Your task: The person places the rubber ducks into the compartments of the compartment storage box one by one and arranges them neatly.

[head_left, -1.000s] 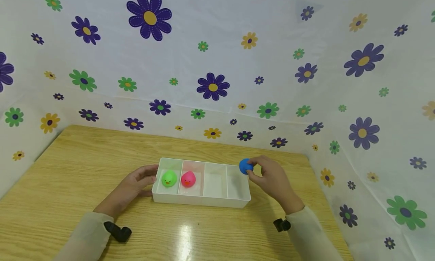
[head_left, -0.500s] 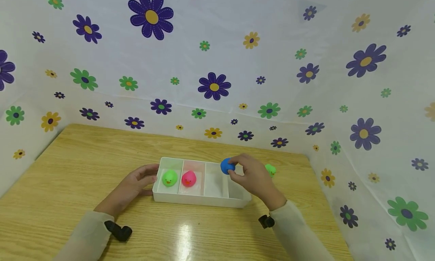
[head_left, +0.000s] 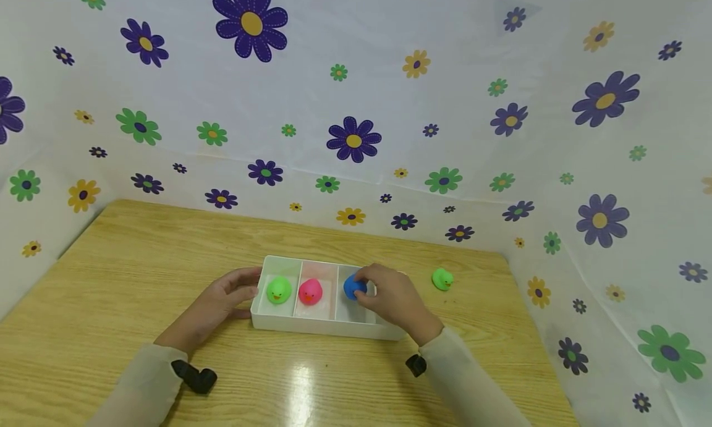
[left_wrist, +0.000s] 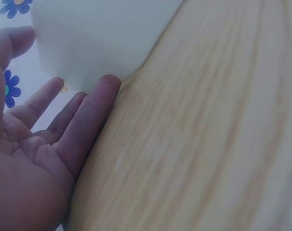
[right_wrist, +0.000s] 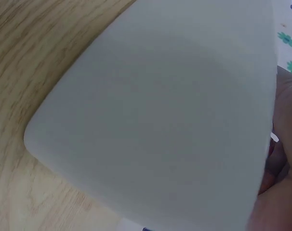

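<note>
A white divided tray [head_left: 325, 327] sits on the table, a green rubber duck [head_left: 279, 290] in its leftmost compartment and a pink one in the second. My right hand [head_left: 394, 296] pinches a blue rubber duck [head_left: 351, 287] between thumb and fingers inside the third compartment; its face is hidden. The rightmost compartment is mostly behind that hand. At the tray's left end is my left hand [head_left: 227, 298]; in the left wrist view its nearly straight fingers [left_wrist: 90, 122] meet the tray's outer wall. The tray's side [right_wrist: 155, 115] blocks most of the right wrist view.
Another green duck [head_left: 442, 279] stands on the wooden table [head_left: 183, 248], to the right of the tray. A flower-printed white cloth [head_left: 306, 99] rises behind the table and along both sides.
My right hand has carried the blue duck leftward from the tray's right end and down into the third compartment. The green duck on the table has come into sight. My left hand stays put.
</note>
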`<action>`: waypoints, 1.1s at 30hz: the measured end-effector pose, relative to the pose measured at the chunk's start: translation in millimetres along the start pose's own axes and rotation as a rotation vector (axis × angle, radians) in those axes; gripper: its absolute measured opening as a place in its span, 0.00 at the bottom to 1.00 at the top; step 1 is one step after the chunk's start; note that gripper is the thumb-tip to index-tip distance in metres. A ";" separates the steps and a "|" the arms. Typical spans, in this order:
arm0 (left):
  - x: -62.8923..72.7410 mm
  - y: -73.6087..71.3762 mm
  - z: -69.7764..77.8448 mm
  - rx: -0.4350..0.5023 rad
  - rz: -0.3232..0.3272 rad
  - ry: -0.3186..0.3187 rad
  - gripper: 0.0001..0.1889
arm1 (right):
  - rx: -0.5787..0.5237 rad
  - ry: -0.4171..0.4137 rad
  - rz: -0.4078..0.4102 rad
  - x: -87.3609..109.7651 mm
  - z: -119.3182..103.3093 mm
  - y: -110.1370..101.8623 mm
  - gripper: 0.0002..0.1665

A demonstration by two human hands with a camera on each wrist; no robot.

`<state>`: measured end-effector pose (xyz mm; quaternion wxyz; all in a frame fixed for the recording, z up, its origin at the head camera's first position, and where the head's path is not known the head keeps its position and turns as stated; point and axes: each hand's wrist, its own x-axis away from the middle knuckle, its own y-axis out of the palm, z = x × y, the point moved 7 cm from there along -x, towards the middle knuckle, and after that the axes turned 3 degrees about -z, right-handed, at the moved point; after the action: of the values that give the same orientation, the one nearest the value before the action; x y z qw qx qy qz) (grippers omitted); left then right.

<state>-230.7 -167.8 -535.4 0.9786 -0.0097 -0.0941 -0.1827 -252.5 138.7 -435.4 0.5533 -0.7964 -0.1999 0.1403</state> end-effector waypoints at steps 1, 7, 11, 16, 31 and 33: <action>0.1 0.0 0.0 0.001 0.000 -0.001 0.35 | 0.001 0.001 -0.011 -0.9 -0.6 1.7 0.12; 1.3 0.7 1.4 0.011 0.006 -0.009 0.35 | 0.019 -0.015 -0.049 -5.5 -3.4 10.8 0.12; 1.5 1.4 2.5 0.007 0.003 -0.005 0.34 | 0.055 -0.022 -0.054 -7.9 -4.7 14.2 0.12; 1.8 1.7 3.5 0.002 0.001 0.000 0.34 | 0.065 -0.015 -0.063 -9.5 -5.8 15.0 0.11; 0.4 0.9 1.7 -0.002 0.011 -0.008 0.35 | 0.124 -0.010 -0.114 -8.7 -7.9 16.7 0.13; 0.5 1.1 1.9 -0.004 0.012 -0.009 0.35 | 0.124 -0.004 -0.118 -8.4 -8.3 16.1 0.13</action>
<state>-230.2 -166.9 -533.4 0.9792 -0.0128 -0.0981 -0.1771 -253.6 122.9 -447.6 0.6083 -0.7473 -0.2384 0.1212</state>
